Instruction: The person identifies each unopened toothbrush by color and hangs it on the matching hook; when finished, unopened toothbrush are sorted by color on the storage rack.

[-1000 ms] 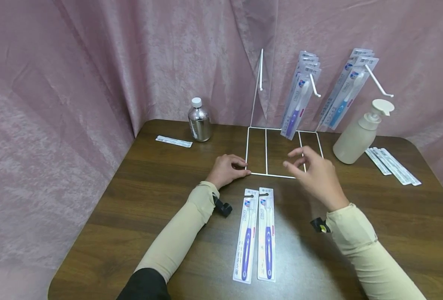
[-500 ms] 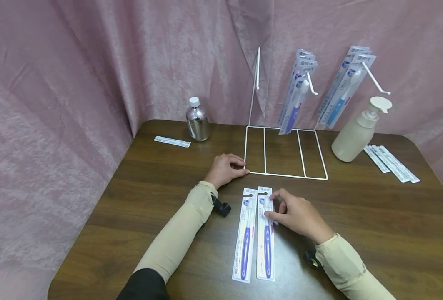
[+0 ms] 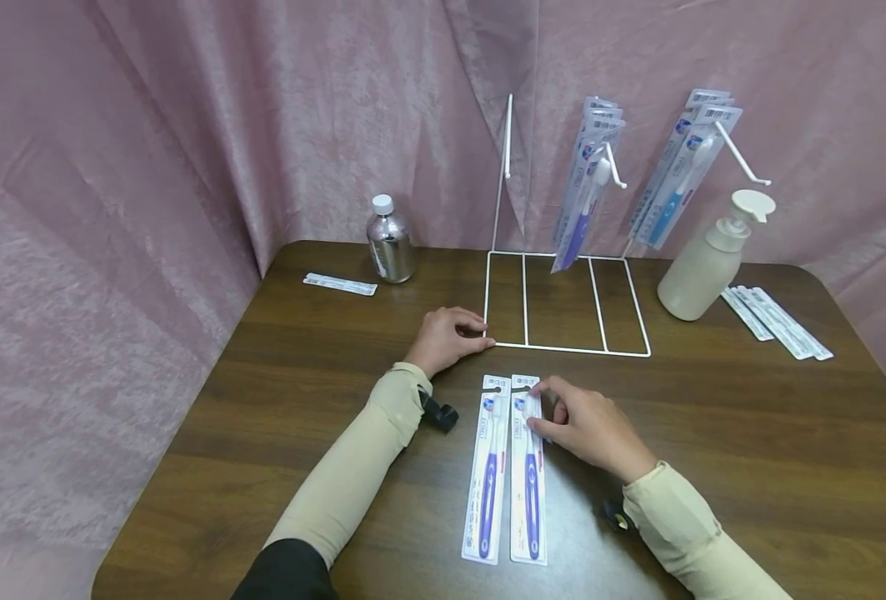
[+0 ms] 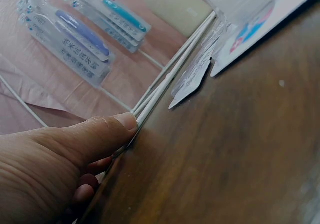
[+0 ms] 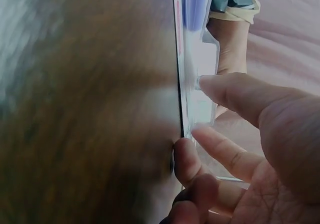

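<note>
My left hand (image 3: pixel 448 340) grips the near left corner of a white wire display rack (image 3: pixel 563 347), its thumb on the wire in the left wrist view. Two packaged toothbrushes with purple handles lie side by side in front of the rack, the left toothbrush (image 3: pixel 488 492) and the right toothbrush (image 3: pixel 530 500). My right hand (image 3: pixel 596 429) pinches the upper right edge of the right one, thumb (image 5: pixel 225 88) on its clear blister. More packaged toothbrushes hang from the rack, purple toothbrushes (image 3: pixel 583 200) on the middle hook and blue toothbrushes (image 3: pixel 675 183) on the right hook.
The left hook (image 3: pixel 508 137) of the rack is bare. A silver bottle (image 3: pixel 391 246) with a white cap stands at the back left, beside a flat white packet (image 3: pixel 340 285). A beige pump bottle (image 3: pixel 701 271) and several flat packets (image 3: pixel 776 321) are on the right.
My right hand has come down from above the rack's base to the right toothbrush pack and taken its upper edge. The left hand has stayed at the rack's corner.
</note>
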The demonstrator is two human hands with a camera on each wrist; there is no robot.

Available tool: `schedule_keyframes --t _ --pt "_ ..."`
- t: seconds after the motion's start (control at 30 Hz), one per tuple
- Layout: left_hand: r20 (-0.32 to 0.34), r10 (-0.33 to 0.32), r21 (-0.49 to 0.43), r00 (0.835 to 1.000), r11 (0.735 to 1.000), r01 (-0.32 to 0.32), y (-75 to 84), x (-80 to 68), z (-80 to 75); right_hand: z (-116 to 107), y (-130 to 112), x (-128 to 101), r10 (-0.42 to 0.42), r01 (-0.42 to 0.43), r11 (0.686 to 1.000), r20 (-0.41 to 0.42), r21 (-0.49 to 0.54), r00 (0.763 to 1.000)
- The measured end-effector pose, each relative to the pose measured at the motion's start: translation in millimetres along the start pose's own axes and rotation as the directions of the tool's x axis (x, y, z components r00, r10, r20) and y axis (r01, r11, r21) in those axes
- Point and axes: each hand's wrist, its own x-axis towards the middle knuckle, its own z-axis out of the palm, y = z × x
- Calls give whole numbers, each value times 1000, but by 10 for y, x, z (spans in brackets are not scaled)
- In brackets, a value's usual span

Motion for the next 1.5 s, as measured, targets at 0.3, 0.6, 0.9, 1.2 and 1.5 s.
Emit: schedule_keyframes --t 0.3,0.6,0.9,1.2,1.5 --pt "0 -11 -1 1000 1000 11 14 -8 -17 -4 9 17 -40 40 999 -63 -4 997" --pt "-1 -6 -6 1000 1000 6 8 -2 2 -334 -53 -37 -45 55 997 -192 46 980" --pt "4 -6 -9 1000 1000 6 20 -8 -5 -962 -232 -32 -289 216 956 -519 -198 805" --pt "5 -8 -20 1000 1000 8 11 -17 -15 -1519 -472 -27 -346 227 938 -697 -261 628" --pt "7 -5 -14 1000 1000 5 9 -8 -10 -1667 -496 166 -291 177 957 -755 -231 588"
